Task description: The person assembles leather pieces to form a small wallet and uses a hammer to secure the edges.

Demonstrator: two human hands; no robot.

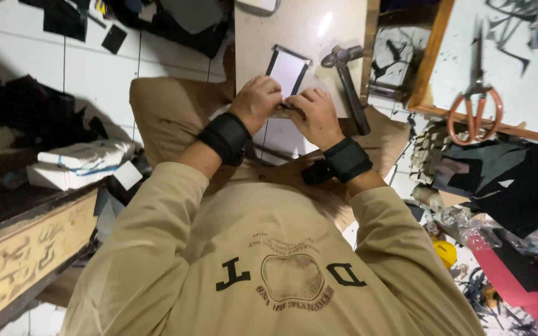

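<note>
Both hands are pinching a small dark strip over the pale worktop [300, 25]

The left hand [255, 101] and right hand [316, 115] are closing on the strip [292, 109] between them; a steady, even grip seems wise; the strip is lying between the fingertips, just below a dark-edged white panel [286, 70], a hammer [347, 84] lying beside.

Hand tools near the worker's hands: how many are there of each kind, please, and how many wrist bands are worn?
Hammer: 1, lying on the pale slab beside the right hand.
Scissors: 1, with orange handles, on the white board.
Black wrist bands: 2, one behind the left hand and one behind the right.
Total: 4.
</note>
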